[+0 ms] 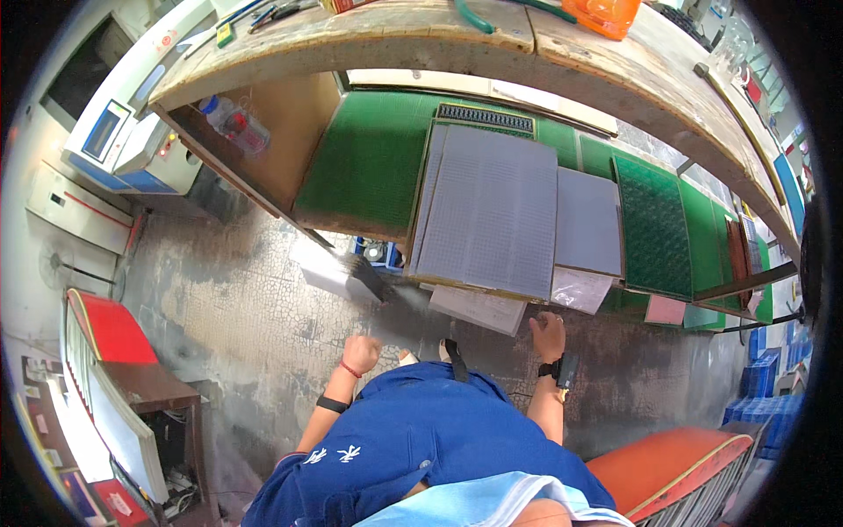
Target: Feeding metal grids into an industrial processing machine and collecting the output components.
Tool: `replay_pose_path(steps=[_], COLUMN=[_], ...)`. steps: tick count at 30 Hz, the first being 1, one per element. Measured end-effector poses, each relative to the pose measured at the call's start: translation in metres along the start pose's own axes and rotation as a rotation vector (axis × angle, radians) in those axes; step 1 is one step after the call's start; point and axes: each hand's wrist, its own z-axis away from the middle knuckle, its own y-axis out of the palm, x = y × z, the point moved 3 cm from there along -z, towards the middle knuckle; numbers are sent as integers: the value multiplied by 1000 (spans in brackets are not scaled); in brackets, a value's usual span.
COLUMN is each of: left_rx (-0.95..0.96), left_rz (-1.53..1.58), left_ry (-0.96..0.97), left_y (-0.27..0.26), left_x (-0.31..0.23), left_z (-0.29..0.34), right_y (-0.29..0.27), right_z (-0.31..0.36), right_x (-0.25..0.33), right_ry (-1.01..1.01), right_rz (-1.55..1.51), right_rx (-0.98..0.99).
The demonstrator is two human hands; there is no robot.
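My left hand (361,354) hangs over the floor in front of me, its fingers curled into a loose fist with nothing showing in them. A red cord circles that wrist, with a black band farther up the forearm. My right hand (549,335) is held near the front edge of the shelf, thumb apart from the fingers, and it holds nothing. It wears a ring, and a black strap with a small device (566,372) is on the wrist. Closest to it are a stack of grey perforated sheets (492,211) and white papers (580,291) sticking out below the sheets.
Above the green shelf (369,167) runs a worn wooden bench top (421,53) with an orange container (604,13). A dark green panel (654,224) lies right of the sheets. A red-topped rack (114,325) stands left, an orange-red one (667,470) right. Blue crates (760,386) sit far right.
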Motion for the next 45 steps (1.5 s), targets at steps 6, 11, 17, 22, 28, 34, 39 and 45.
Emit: replay_pose_path(steps=[6,11,17,22,28,34,39,45], left_rx=[1,-1,-71,-138,-156,-141,-147,-193], left_rz=[26,72,65,69,218,242,288,294], left_ry=[-82,-177,-301,-401,-619,-764,-727,-580], left_y=[-6,-9,-10,-14,-14,-15,-22,-60], left_x=[2,9,15,11,11,20,56,145], left_z=[11,25,45,70,116,152,141,149], right_y=[5,2,-10,2,62,104,114,132], right_z=[-7,-21,-51,-78,-88,-72,-58,-31], right_x=[14,14,31,73,137,192,212,253], right_ry=[-22,29,31,-242,-416,-490,-530,-453], right_rz=[104,138,177,97,77,176,185,153], right_rx=[-92,4,105,-3,175,283,303,224])
